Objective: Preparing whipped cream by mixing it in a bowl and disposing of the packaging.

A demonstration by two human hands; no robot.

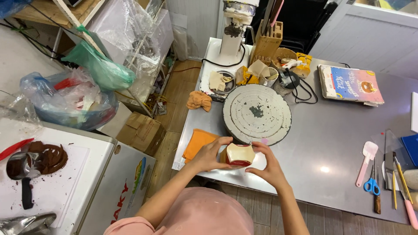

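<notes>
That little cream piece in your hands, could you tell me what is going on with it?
A person holds a small cream-topped cake piece between the left hand and right hand, at the near edge of a steel table. A bare cake turntable sits just behind it, an orange cloth alongside.

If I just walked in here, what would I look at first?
Probably the two hands in the middle: the left hand and right hand cup a small cream and red cake at the near edge of the steel table. Just behind it sits a big round grey turntable. Far left, a metal scoop lies beside dark chocolate shavings on a white board.
</notes>
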